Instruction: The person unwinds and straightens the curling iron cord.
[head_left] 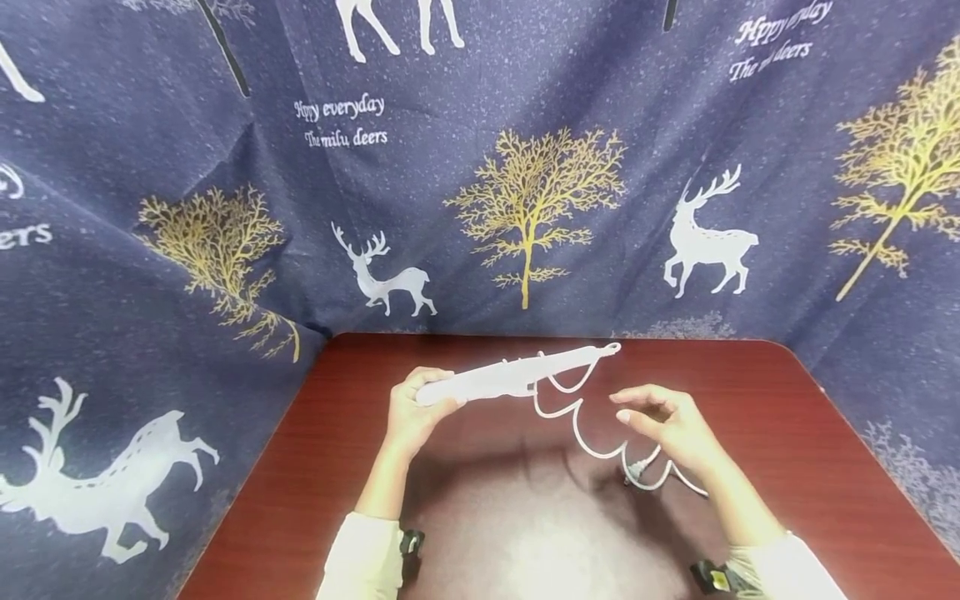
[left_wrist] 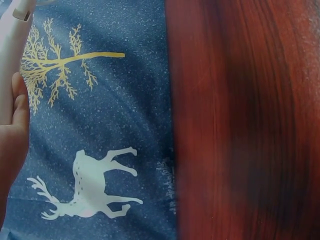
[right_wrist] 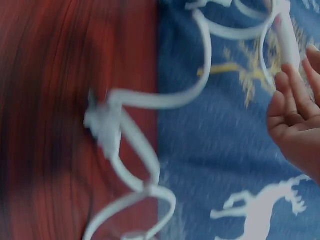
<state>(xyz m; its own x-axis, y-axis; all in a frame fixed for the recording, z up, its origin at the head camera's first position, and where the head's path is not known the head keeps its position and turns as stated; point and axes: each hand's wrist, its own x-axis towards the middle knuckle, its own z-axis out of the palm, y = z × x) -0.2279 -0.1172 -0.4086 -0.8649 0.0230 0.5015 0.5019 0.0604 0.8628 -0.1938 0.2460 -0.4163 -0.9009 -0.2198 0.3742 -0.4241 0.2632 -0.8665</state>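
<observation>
White appliance [head_left: 498, 378], plug [right_wrist: 104, 129] blurry

This looks like a curtained-off work corner; the kind of building around it cannot be told. Dark blue cloth [head_left: 450, 192], printed with white deer [head_left: 712, 242], golden trees [head_left: 527, 250] and English lettering [head_left: 348, 108], hangs behind and beside a reddish-brown, wood-grained worktop [head_left: 300, 483].
</observation>
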